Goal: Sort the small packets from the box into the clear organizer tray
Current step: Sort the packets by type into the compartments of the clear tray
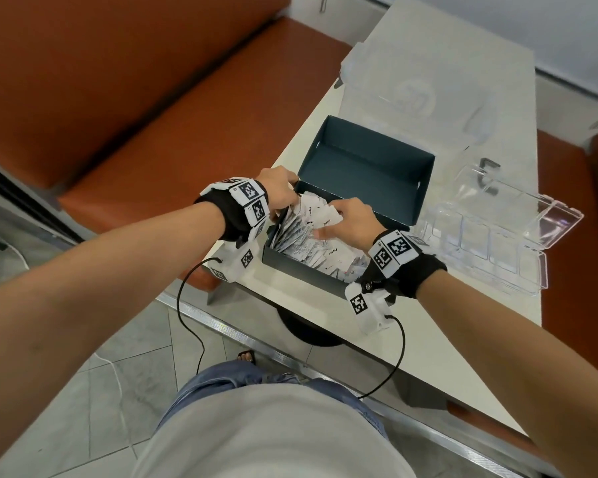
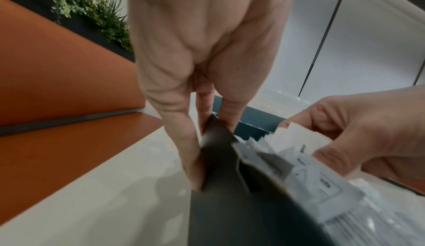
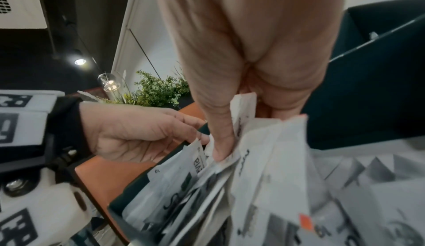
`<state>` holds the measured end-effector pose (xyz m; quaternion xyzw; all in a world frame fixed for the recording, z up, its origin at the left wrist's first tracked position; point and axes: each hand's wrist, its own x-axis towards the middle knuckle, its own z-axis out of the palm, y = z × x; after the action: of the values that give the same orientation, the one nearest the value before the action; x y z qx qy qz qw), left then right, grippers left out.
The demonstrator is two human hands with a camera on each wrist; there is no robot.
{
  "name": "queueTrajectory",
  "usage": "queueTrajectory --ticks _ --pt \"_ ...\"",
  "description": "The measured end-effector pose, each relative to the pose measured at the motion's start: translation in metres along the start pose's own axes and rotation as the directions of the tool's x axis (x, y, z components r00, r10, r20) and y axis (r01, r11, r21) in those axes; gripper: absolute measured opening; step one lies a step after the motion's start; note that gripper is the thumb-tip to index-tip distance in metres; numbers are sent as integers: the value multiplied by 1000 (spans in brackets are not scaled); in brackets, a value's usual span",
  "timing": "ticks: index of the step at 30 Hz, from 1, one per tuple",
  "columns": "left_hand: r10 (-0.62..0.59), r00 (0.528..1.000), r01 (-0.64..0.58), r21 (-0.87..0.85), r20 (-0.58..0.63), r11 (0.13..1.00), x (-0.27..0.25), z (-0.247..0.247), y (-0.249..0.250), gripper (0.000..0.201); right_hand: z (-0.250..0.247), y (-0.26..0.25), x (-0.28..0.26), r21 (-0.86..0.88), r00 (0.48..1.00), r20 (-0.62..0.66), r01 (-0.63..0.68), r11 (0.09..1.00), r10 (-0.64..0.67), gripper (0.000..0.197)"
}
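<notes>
- Head view: a dark teal box (image 1: 328,232) was seen open on the pale desk (image 1: 491,332), its lid raised behind it. White packets (image 1: 311,243) filled its near half. The left hand (image 1: 279,192) was laid at the box's left rim, and the right hand (image 1: 351,219) was curled over a few packets lifted above the pile. The clear organizer tray (image 1: 491,243) lay just to the right of the box, lid open (its compartments could not be made out clearly).
- Left wrist view: the left hand (image 2: 202,72) was shown with its grip closed on the box wall (image 2: 220,151), thumb outside and fingertips over the rim. The right hand (image 2: 358,133) held packets (image 2: 306,151) beside it.
- Right wrist view: the right hand (image 3: 248,64) was shown with a narrow grip, thumb and fingers pinching several packets (image 3: 260,141) above the heap. The left hand (image 3: 138,131) was seen at the box edge (image 3: 128,201).
</notes>
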<state>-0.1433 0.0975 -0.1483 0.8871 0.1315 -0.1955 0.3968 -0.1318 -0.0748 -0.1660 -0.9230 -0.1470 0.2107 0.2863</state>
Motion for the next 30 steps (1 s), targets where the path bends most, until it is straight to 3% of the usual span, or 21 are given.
queueTrajectory --ticks 4,6,8,10,13,18,22,25,30 --pt "7 1000 -7 11 -25 1000 -2 0 -1 45 -13 4 1 49 998 -54 -25 999 27 41" --pt "71 985 -50 135 -158 990 -2 -1 2 47 -24 7 0 97 996 -70 -49 994 56 49" --pt "157 937 -110 164 -311 980 -3 -4 9 39 -37 11 -3 144 993 -99 -48 988 63 44" --pt "210 894 -201 63 -396 978 -4 -9 19 27 -50 13 -8 215 991 -120 -29 976 56 31" --pt "222 879 -306 -141 -422 942 -7 -15 39 15 -71 15 -17 377 988 -133 -18 926 73 26" --pt "154 944 -289 -507 -290 812 -10 -8 66 21 -110 7 -30 668 985 -151 40 743 82 17" --pt "163 987 -112 -742 -4 661 -13 12 82 49 -132 -3 -35 819 978 -200 133 559 61 15" --pt "335 926 -13 -871 175 491 -14 26 91 67 -134 -11 -37 865 962 -258 190 464 86 14" --pt "510 830 97 -959 226 268 -11 37 116 71 -123 -15 -40 894 965 -235 166 416 120 25"
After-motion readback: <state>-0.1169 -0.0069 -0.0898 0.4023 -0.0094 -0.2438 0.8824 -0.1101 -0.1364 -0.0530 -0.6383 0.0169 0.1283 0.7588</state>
